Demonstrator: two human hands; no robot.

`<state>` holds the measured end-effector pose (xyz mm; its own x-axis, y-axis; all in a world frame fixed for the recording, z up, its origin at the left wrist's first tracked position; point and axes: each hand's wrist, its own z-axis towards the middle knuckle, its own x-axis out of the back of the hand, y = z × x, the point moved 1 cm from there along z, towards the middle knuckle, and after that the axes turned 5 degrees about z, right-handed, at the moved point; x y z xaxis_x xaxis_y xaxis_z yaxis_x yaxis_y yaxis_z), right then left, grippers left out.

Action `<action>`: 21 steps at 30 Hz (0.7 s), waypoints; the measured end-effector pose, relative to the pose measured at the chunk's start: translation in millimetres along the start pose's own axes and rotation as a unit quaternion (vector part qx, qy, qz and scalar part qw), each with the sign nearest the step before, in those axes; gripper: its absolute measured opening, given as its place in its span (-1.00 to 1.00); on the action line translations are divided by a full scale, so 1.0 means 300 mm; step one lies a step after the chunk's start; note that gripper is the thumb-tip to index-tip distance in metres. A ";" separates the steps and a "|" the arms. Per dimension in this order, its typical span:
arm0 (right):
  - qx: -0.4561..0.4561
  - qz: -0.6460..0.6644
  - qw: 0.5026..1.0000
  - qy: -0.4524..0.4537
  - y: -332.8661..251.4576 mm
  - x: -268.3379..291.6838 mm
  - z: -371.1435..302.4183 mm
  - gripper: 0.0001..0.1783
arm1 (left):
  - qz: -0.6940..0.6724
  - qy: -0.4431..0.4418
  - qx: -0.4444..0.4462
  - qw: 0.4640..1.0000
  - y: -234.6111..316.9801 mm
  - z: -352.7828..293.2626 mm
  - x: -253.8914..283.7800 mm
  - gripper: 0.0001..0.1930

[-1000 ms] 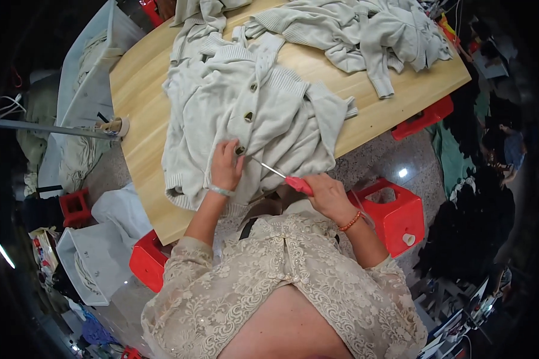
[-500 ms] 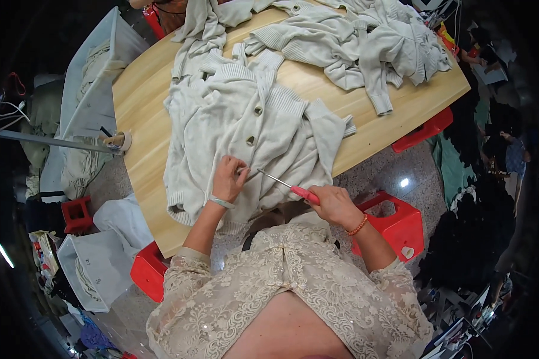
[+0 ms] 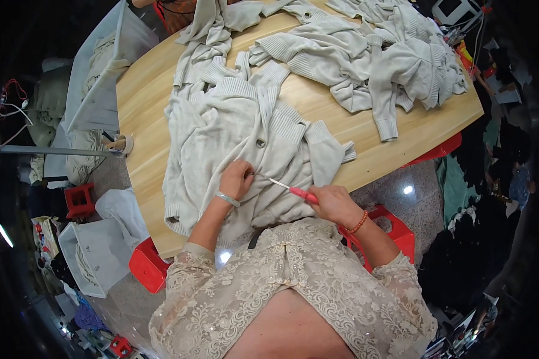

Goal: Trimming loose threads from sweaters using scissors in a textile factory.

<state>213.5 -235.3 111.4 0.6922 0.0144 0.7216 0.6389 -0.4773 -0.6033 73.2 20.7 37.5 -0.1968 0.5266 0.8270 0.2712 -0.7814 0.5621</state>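
Lying spread across the near half of the wooden worktop (image 3: 144, 119), the pale knitted cardigan (image 3: 221, 137) hangs its hem over the near edge toward the person's lap, with two brown buttons showing down its front. The left hand (image 3: 236, 178) presses flat on the knit beside the button band, fingers together and pinching the fabric, while the right hand (image 3: 335, 203) is closed around a thin tool with a red handle (image 3: 302, 194), its metal tip pointing left and nearly meeting the left fingertips. The hands sit close together just inside the near edge. A bare strip of wood runs along the left rim and another between the cardigan and the right corner. Farther back a heap of like-coloured knitwear (image 3: 377, 54) fills the far right part of the surface. Red plastic stools (image 3: 147, 266) stand on the speckled floor at both sides, and white bins (image 3: 93, 257) with cloth crowd the left aisle.
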 end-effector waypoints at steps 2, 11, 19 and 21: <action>0.002 0.029 0.998 0.050 0.050 0.036 0.025 -0.80 | -0.026 -0.045 0.061 0.997 0.040 0.019 0.030 -0.80; 0.007 -0.023 0.999 0.048 0.147 0.199 0.123 -0.80 | 0.028 0.037 0.093 0.995 0.067 0.250 -0.130 -0.73; 0.026 -0.030 0.998 -0.047 0.228 0.242 0.137 -0.75 | 0.073 0.029 0.064 0.995 0.046 0.251 -0.157 -0.80; 0.021 -0.020 0.999 -0.042 0.236 0.248 0.145 -0.75 | 0.042 -0.007 0.091 0.995 0.095 0.282 -0.112 -0.81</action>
<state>324.7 -229.8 107.5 0.6910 0.1071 0.7149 0.6781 -0.4385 -0.5898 167.4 8.9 26.6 -0.1542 0.4680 0.8702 0.4522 -0.7496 0.4833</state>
